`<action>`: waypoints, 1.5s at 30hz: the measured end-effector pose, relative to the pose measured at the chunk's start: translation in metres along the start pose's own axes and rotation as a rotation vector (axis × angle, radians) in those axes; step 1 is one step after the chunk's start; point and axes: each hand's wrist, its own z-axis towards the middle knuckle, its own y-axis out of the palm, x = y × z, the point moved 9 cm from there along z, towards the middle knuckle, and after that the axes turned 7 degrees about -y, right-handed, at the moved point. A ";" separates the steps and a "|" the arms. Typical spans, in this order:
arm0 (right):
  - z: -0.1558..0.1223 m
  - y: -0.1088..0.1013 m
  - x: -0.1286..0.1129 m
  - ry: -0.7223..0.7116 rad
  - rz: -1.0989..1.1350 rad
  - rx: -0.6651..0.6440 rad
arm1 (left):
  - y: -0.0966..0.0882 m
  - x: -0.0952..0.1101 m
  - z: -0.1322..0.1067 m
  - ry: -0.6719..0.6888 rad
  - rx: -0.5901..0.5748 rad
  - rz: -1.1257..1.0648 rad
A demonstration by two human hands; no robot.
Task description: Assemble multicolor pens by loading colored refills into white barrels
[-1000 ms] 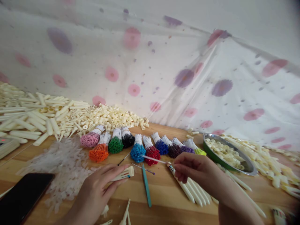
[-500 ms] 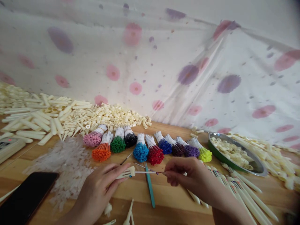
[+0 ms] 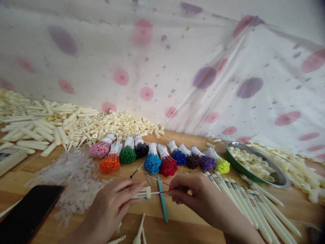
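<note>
My left hand (image 3: pixel 108 205) pinches a cream slotted pen barrel part (image 3: pixel 147 192), with a bit of blue showing at its slots. From the right, my right hand (image 3: pixel 195 195) grips a thin white pen refill (image 3: pixel 155 192) by its dark red end. The refill's other tip reaches the open end of the slotted part; how deep it sits I cannot tell. Beneath the refill lies a teal flat tool (image 3: pixel 163 205). A loose refill with a black end (image 3: pixel 136 170) and one with a purple end (image 3: pixel 152 177) rest just beyond my hands.
Refill bundles, among them red (image 3: pixel 168 166) and orange (image 3: pixel 110 162), stand in a row. Finished-looking multicolour pens (image 3: pixel 254 210) lie at right, near a green metal bowl (image 3: pixel 232 162). Clear plastic pieces (image 3: pixel 73 183), a phone (image 3: pixel 30 213) and heaped cream parts (image 3: pixel 45 122) occupy the left.
My right hand has moved left, bringing the refill closer to the slotted part, so less of the refill shows between my hands. My left hand has shifted slightly right and down.
</note>
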 end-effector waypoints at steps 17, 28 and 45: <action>0.025 0.060 0.013 0.123 1.026 -0.006 | -0.011 -0.001 0.003 -0.110 0.086 -0.117; 0.019 0.058 0.011 0.212 1.059 0.012 | -0.022 0.007 0.007 -0.085 0.126 -0.138; 0.023 0.056 0.008 0.160 0.847 0.265 | -0.022 0.000 0.006 -0.212 0.113 -0.310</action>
